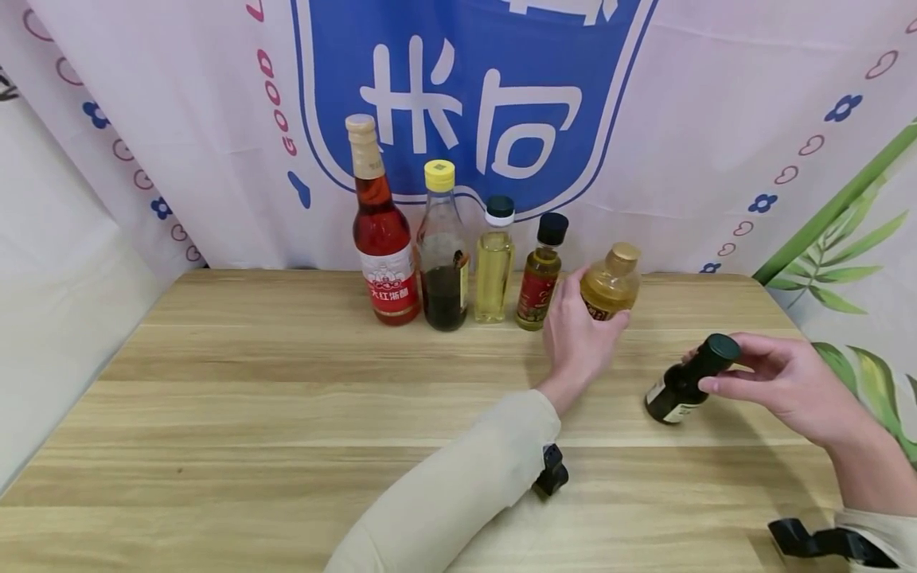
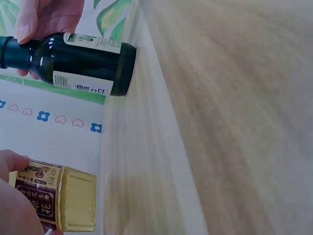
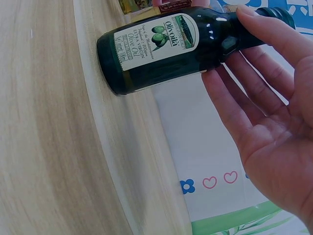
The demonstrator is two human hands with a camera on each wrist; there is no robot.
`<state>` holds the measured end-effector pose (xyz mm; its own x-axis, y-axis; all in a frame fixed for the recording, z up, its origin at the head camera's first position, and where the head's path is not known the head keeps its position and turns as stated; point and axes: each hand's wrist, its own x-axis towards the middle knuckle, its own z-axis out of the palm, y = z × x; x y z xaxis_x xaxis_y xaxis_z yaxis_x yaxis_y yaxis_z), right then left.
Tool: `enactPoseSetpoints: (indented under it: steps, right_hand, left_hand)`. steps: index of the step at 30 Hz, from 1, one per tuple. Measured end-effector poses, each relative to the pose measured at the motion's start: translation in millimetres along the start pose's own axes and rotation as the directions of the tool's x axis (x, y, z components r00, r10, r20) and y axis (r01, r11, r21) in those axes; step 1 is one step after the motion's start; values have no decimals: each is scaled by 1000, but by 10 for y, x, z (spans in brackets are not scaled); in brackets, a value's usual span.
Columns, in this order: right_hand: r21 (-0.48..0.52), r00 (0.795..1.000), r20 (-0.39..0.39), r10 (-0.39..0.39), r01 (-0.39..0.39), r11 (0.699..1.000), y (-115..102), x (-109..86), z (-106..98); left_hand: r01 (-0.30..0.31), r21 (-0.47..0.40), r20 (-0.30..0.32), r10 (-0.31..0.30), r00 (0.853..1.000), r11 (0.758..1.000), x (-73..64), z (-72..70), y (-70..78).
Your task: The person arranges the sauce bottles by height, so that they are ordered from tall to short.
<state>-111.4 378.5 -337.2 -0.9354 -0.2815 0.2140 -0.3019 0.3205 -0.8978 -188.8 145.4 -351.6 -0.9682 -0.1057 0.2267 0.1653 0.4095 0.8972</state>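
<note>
My left hand [image 1: 579,330] grips a squat bottle of golden oil [image 1: 614,280] with a gold cap, at the right end of a row of bottles. In the left wrist view, the dark label of this oil bottle [image 2: 40,195] shows between thumb and fingers. My right hand [image 1: 805,390] holds a dark green olive oil bottle [image 1: 686,388] by its neck, thumb on one side and fingers on the other. That olive oil bottle [image 3: 159,46] leans, its base close to the tabletop. Its white label with green olives faces the right wrist camera.
Left of the golden oil stand a small red-labelled bottle [image 1: 539,290], a pale yellow oil bottle [image 1: 494,274], a yellow-capped bottle of dark liquid [image 1: 444,286] and a tall red vinegar bottle [image 1: 387,255]. They line the back of the wooden table [image 1: 251,446], before a printed curtain [image 1: 236,175].
</note>
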Motion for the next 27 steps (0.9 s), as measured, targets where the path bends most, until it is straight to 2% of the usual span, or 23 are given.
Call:
enactPoseSetpoints:
  steps: [14,20,27]
  right_hand:
    - [16,1000,14,-11,11,1000,-5,9,8]
    - [22,1000,22,-15,14,1000,-15,11,-2]
    - [21,1000,21,3,-3,1000,0,-2,-2]
  left_hand:
    - [-2,31,-6,2,1000,1000,69,59,-39]
    - [-17,41,-28,18,999,999,88,86,-61]
    - [8,49,-38,-6,999,999,74,127,-47]
